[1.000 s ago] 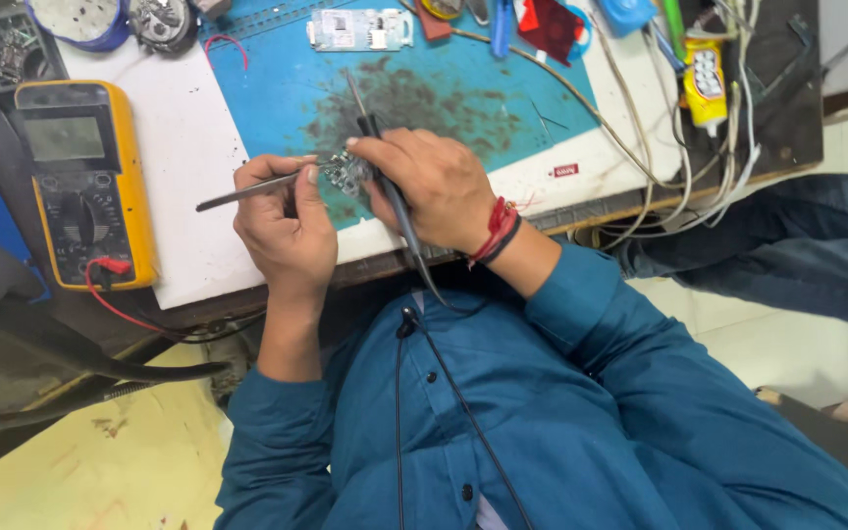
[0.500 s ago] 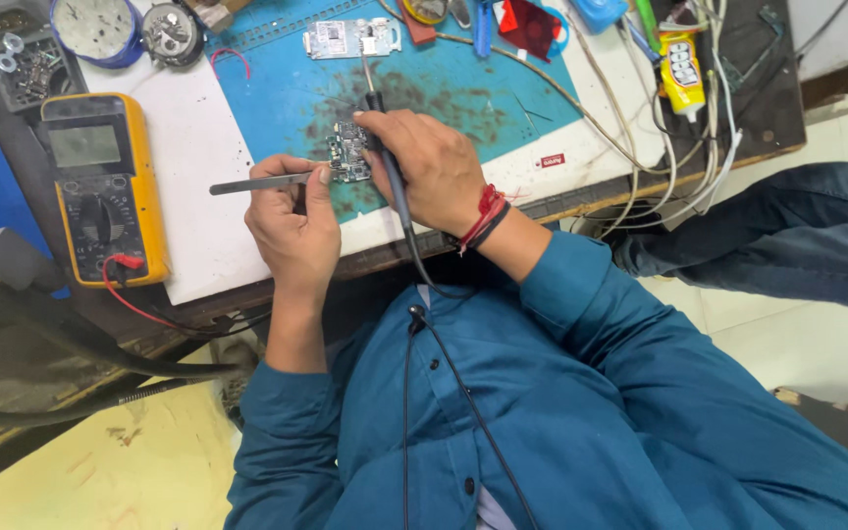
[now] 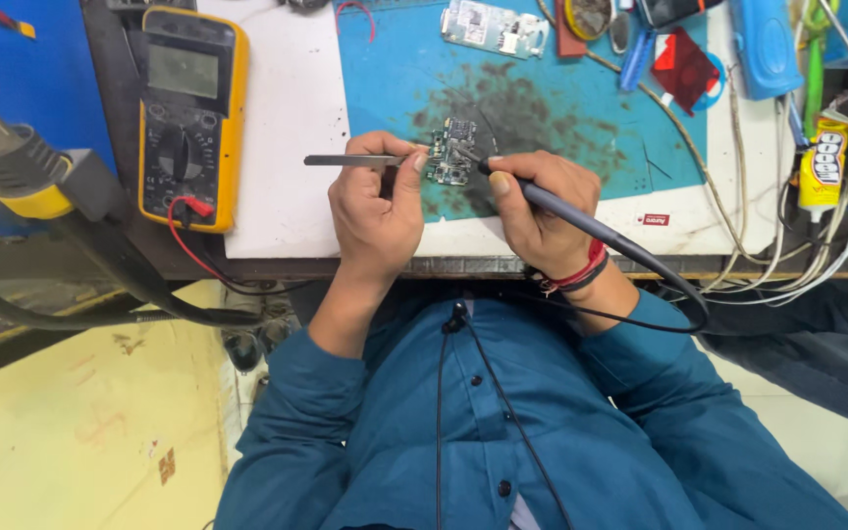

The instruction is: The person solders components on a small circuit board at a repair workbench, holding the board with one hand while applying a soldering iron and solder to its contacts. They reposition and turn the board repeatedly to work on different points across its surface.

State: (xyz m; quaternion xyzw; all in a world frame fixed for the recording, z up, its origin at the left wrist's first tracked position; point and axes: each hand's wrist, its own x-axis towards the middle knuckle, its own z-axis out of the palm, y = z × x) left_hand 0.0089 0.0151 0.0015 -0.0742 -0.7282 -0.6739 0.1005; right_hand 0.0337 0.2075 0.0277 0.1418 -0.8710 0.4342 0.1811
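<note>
Head view: left hand [image 3: 377, 211] pinches slim metal tweezers [image 3: 360, 160], right hand [image 3: 539, 211] grips a black soldering iron [image 3: 581, 228] on the small green circuit board [image 3: 451, 152], lying on the stained blue bench mat [image 3: 542, 108]; yellow multimeter [image 3: 191, 113] left.

The left hand [image 3: 377, 211] pinches metal tweezers [image 3: 355, 160] whose tips meet a small circuit board [image 3: 450, 152] lying on the stained blue mat [image 3: 542, 108]. The right hand [image 3: 540, 211] grips a black soldering iron [image 3: 581, 228], its tip apparently touching the board, though the contact is too small to confirm. A yellow multimeter [image 3: 191, 113] rests well to the left on the white bench [image 3: 287, 147].
</note>
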